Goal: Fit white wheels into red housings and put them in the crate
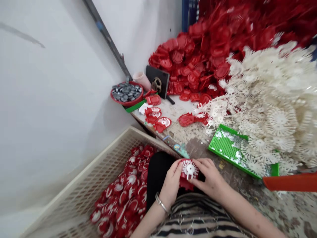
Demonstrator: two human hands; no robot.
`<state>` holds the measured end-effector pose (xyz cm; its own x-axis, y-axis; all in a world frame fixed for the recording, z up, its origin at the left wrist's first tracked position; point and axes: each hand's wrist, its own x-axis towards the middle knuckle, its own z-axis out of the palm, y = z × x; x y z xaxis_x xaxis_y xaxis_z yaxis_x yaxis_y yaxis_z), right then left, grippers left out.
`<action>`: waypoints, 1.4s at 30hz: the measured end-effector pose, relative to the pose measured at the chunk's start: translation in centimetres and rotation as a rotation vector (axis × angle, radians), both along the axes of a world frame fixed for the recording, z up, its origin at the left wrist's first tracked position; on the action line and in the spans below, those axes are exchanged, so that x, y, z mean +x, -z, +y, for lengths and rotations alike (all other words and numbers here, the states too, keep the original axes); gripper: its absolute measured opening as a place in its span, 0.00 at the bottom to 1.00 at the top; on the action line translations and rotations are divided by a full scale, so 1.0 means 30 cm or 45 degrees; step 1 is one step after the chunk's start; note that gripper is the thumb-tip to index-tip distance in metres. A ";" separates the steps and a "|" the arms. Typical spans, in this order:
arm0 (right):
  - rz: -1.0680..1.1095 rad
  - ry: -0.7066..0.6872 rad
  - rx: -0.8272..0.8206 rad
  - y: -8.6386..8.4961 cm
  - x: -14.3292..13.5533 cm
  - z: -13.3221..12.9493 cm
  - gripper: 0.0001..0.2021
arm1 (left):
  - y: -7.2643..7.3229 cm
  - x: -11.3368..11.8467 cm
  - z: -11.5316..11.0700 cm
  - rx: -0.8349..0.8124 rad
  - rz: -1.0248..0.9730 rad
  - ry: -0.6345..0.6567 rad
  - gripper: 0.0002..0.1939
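Close to my body, my left hand (pixel 172 181) grips the left side of a red plastic casing (pixel 186 184). On the casing's face lies a white fan-shaped plastic piece (pixel 190 169) with many thin teeth. From the other side, my right hand (pixel 208 173) has its fingers and thumb closed on the casing and the edge of the white piece. Below and to the left, a cream plastic crate (pixel 81 180) holds a heap of red casings (pixel 123 191), many with white pieces in them.
The worktable (pixel 183 104) bears a big pile of red casings (pixel 198 62) and a pile of white toothed pieces (pixel 269 115). A green tray (pixel 225 145), an orange-red bar (pixel 289 182), a red bowl (pixel 114 99) of grey discs and a dark block (pixel 163 79) also stand there.
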<state>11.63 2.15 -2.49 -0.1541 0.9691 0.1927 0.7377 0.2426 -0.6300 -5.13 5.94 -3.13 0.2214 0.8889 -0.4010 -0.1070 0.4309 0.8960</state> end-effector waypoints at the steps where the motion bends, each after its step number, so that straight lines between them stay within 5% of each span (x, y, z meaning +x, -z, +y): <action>1: -0.002 -0.013 -0.003 -0.004 0.007 0.001 0.24 | 0.000 0.000 0.000 -0.001 -0.012 -0.016 0.20; 9: -0.006 -0.024 -0.058 0.003 0.019 0.003 0.24 | 0.012 0.005 -0.008 -0.263 -0.336 -0.094 0.20; 33: -0.233 -0.065 0.100 0.031 0.000 0.008 0.27 | 0.022 -0.003 -0.019 -0.076 -0.186 0.001 0.17; 42: -0.060 -0.089 0.076 0.008 0.001 0.015 0.23 | 0.037 0.001 -0.019 -0.186 -0.257 -0.048 0.18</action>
<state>11.67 2.60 -2.74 -0.2310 0.9427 0.2407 0.7461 0.3304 -0.5780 -5.10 5.37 -4.24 0.2781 0.8339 -0.4767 -0.2961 0.5466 0.7833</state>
